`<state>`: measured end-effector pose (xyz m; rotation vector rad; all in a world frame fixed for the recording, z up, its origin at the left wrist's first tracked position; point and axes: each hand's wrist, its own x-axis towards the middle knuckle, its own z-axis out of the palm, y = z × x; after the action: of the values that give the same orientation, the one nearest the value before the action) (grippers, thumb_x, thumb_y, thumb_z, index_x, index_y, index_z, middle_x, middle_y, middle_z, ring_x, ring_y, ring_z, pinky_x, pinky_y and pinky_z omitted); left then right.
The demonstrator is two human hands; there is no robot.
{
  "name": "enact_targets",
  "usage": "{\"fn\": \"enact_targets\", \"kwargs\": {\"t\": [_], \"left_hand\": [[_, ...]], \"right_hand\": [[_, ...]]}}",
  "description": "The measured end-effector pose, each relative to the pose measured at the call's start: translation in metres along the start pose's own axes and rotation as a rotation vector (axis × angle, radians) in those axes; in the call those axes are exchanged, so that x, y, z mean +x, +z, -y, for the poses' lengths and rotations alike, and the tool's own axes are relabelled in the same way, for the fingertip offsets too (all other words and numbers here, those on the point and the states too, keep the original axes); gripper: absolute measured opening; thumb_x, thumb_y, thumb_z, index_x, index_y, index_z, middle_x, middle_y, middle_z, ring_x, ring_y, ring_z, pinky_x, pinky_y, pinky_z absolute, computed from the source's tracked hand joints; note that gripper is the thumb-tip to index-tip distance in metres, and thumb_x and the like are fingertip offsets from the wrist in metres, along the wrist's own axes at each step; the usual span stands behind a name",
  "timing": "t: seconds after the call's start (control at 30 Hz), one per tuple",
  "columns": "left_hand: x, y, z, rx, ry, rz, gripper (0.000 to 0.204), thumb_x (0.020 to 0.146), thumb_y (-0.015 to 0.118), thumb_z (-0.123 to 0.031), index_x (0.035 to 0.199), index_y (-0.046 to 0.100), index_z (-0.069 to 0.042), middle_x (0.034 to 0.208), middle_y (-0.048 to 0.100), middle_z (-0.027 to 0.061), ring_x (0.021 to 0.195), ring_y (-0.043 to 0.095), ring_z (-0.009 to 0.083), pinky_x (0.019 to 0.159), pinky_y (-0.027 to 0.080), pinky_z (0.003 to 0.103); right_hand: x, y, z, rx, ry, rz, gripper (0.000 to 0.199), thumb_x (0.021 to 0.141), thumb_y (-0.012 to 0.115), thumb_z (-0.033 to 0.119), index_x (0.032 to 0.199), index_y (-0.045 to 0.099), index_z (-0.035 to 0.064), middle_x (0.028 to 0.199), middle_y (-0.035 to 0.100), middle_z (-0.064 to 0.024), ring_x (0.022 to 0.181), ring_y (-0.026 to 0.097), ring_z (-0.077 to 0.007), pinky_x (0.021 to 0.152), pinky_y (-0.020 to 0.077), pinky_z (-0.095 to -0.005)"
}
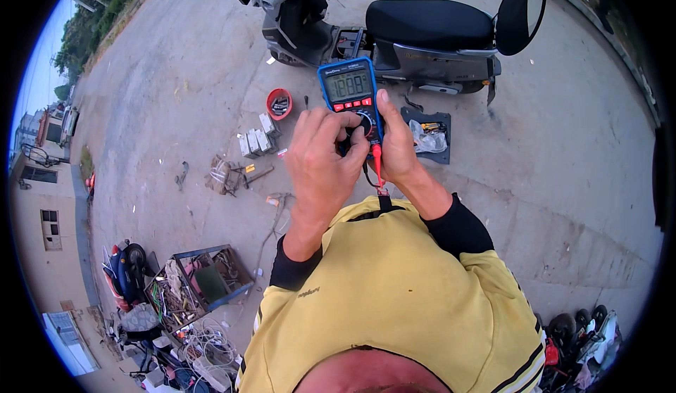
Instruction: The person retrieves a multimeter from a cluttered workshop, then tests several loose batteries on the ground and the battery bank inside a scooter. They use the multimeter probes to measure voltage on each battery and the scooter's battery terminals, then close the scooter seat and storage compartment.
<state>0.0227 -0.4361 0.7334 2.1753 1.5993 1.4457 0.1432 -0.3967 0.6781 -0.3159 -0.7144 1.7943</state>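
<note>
A blue-rimmed digital multimeter (327,92) is held up in front of my chest, its screen lit with digits. My right hand (401,143) grips it along the right side, thumb on the front edge. The fingers and thumb of my left hand (320,154) pinch the round dial (365,123) in the middle of the meter; the hand partly covers the dial and the lower left of the case. A red test lead (377,161) is plugged in at the bottom, with a black lead (367,176) beside it. Where the leads end is hidden.
Beyond the meter stands a scooter (429,27) with its floor compartment uncovered. On the concrete lie a red bowl (279,104) of small parts, several grey battery blocks (255,142) and a dark panel (441,155) with a plastic bag. Scrap fills a metal-framed bin (211,249) at lower left.
</note>
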Motion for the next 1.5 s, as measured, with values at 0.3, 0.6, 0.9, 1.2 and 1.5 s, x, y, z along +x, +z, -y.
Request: {"fn": "enact_targets", "kwargs": {"t": [0.3,0.6,0.9,1.2,1.5], "left_hand": [[0.004,-0.001,0.002,-0.004,0.014,0.042,0.018,0.076,0.076,0.008,0.090,0.071,-0.002,0.078,0.057,0.0033,0.070,0.055,0.0152,0.058,0.049,0.029],[0.006,-0.002,0.004,-0.009,0.037,0.074,0.018,0.078,0.076,0.008,0.092,0.071,-0.002,0.081,0.059,0.0043,0.070,0.055,0.0147,0.057,0.048,0.029],[-0.017,-0.003,0.024,-0.331,-0.265,0.021,0.067,0.079,0.094,-0.020,0.129,0.054,0.001,0.110,0.061,0.0093,0.096,0.060,0.0174,0.078,0.051,0.032],[-0.036,0.018,0.048,-0.898,-0.558,0.245,0.105,0.072,0.101,-0.042,0.146,0.041,0.004,0.130,0.062,0.0135,0.119,0.063,0.0206,0.099,0.055,0.035],[-0.046,0.010,0.067,-0.957,-0.605,0.213,0.088,0.078,0.098,-0.038,0.139,0.048,0.001,0.119,0.066,0.0079,0.107,0.066,0.0147,0.093,0.055,0.032]], "right_hand": [[0.002,-0.004,-0.002,0.016,0.022,-0.011,0.061,0.114,0.036,0.054,0.129,0.061,-0.0005,0.103,0.069,-0.0109,0.090,0.068,-0.0175,0.085,0.0594,-0.0341],[0.002,-0.001,0.001,0.028,0.020,-0.009,0.061,0.114,0.036,0.054,0.127,0.062,0.0003,0.099,0.069,-0.0105,0.087,0.068,-0.0188,0.084,0.0597,-0.0359],[0.005,-0.001,0.004,-0.019,0.035,-0.023,0.071,0.115,0.024,0.055,0.149,0.052,-0.0001,0.137,0.066,-0.0177,0.110,0.069,-0.0270,0.099,0.0581,-0.0423],[0.009,-0.004,-0.016,-0.059,0.042,-0.025,0.071,0.113,0.029,0.058,0.150,0.051,0.0016,0.137,0.066,-0.0185,0.112,0.072,-0.0242,0.093,0.0632,-0.0402],[0.012,-0.017,-0.041,-0.257,0.088,0.022,0.076,0.112,0.033,0.063,0.152,0.049,0.0005,0.135,0.066,-0.0150,0.117,0.070,-0.0231,0.101,0.0587,-0.0386]]}}
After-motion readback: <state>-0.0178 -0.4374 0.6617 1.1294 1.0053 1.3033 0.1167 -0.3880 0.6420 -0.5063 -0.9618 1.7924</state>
